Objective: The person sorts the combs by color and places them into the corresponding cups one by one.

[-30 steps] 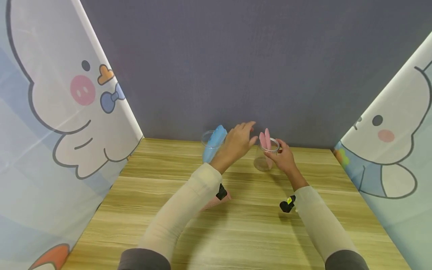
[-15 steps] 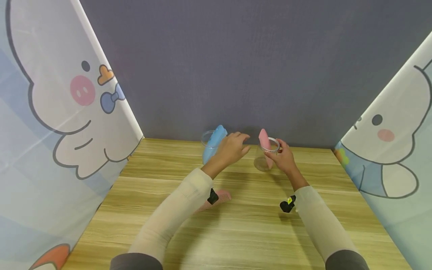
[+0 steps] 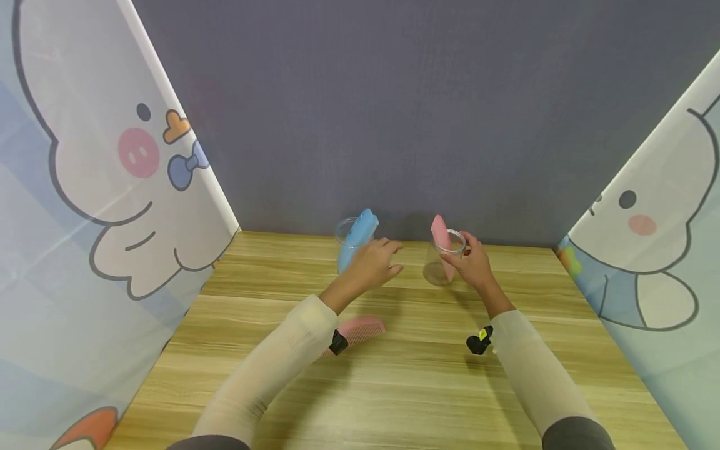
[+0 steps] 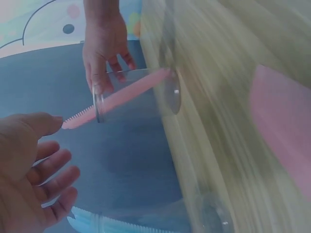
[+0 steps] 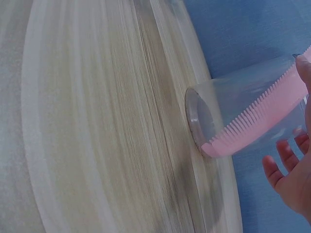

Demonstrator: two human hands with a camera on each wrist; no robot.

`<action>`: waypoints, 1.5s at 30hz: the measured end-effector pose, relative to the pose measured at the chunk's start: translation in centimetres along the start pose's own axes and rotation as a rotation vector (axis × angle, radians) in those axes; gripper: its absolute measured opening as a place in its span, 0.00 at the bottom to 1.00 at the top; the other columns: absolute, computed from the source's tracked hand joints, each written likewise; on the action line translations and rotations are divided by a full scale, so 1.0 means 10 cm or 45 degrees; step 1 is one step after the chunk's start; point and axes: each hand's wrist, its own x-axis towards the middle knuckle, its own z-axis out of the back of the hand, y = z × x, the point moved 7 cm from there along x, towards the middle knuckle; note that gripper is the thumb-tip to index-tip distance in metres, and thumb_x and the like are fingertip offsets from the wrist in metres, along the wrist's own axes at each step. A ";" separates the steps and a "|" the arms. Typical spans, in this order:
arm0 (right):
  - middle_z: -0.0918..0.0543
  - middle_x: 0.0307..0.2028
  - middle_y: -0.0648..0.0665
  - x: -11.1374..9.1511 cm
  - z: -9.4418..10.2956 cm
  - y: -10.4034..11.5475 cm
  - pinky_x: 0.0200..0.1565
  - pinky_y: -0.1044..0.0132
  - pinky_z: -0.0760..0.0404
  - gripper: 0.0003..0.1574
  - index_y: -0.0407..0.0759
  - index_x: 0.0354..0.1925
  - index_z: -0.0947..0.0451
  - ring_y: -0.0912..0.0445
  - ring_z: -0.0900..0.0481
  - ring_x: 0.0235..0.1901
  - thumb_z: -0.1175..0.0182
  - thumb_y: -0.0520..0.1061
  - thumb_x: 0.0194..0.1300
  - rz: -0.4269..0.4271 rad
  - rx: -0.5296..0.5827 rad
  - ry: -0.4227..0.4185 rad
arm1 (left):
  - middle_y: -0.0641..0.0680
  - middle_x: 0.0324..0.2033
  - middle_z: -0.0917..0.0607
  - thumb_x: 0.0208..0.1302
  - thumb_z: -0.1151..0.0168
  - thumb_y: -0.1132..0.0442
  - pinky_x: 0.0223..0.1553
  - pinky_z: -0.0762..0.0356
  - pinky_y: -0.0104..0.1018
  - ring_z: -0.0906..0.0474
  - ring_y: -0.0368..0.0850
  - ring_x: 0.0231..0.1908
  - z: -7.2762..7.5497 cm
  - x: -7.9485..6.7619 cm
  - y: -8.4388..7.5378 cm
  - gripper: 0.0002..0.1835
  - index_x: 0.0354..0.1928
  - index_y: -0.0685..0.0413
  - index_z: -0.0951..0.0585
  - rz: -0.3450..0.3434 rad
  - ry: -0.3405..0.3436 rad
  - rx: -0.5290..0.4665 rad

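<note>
My right hand [image 3: 472,264] holds a clear plastic jar [image 3: 435,272] near its rim, thumb at the front and fingers round the far side. A pink comb [image 3: 441,232] leans inside that jar, its end sticking out above the rim. In the right wrist view the comb's teeth [image 5: 255,109] show through the wall. My left hand [image 3: 372,264] is raised between the two jars with nothing in it, its fingers loosely bent in the left wrist view. Behind it stands a second clear jar [image 3: 344,231] with a blue comb [image 3: 360,230] in it, partly covered by the hand.
Another pink comb [image 3: 362,329] lies on the wooden table [image 3: 427,387], partly under my left forearm and its black wrist piece [image 3: 338,343]. A dark grey panel [image 3: 394,125] rises at the table's back edge. Cartoon-printed cloths [image 3: 112,237] hang on both sides.
My left hand has drawn back left and toward me, away from the right jar. The two pink ends there now show as one. More of the pink comb on the table shows. The right hand stays put.
</note>
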 end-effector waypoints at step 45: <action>0.35 0.70 0.28 0.00 0.01 0.04 0.49 0.57 0.28 0.53 0.37 0.77 0.44 0.39 0.31 0.57 0.30 0.53 0.65 -0.013 0.039 -0.031 | 0.60 0.45 0.17 0.60 0.26 0.48 0.45 0.16 0.51 0.19 0.56 0.44 -0.50 -1.67 0.66 0.28 0.51 0.63 0.19 0.372 0.553 -0.069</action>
